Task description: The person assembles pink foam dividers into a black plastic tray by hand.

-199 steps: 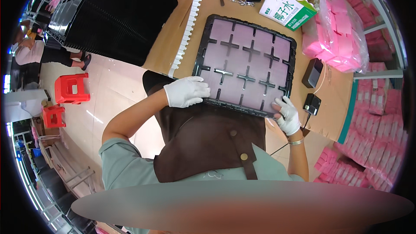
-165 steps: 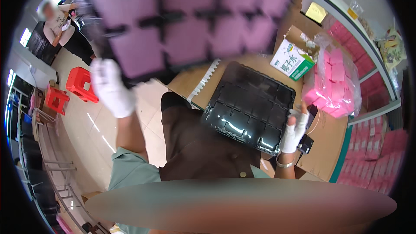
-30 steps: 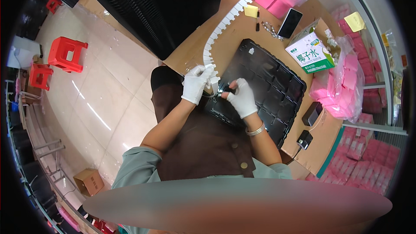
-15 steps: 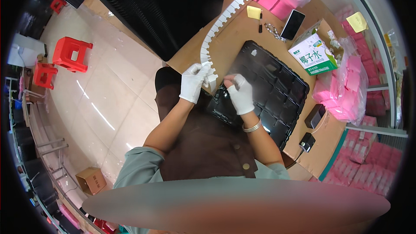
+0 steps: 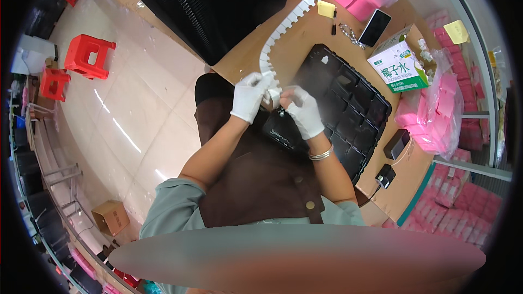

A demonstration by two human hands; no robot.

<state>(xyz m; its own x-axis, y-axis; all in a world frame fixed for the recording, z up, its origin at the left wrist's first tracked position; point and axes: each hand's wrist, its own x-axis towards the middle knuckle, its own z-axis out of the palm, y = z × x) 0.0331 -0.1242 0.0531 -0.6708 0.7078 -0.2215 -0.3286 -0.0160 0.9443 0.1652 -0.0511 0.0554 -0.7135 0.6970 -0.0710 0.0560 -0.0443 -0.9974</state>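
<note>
A long white strip with notched, tab-like edges (image 5: 293,17) curves from the far end of the table down to my hands. Its near end is pinched in my left hand (image 5: 249,98), which wears a white glove. My right hand (image 5: 305,113), in a white glove with bare fingertips showing, has its thumb and fingers closed at the strip's near end. Just right of the strip lies a black tray with rows of compartments (image 5: 357,100), its near left corner under my right hand. Small details between the fingertips are hidden.
Beyond the tray lie a phone (image 5: 375,28), a yellow note (image 5: 326,9) and a marker (image 5: 334,23). To the right stand a carton (image 5: 400,68), bagged pink blocks (image 5: 430,114) and a black adapter (image 5: 385,176). Stacked black trays (image 5: 218,5) rise at the far left.
My right hand has moved left, bringing its fingertips to the strip's near end. My left hand keeps hold of the strip. The view has shifted slightly.
</note>
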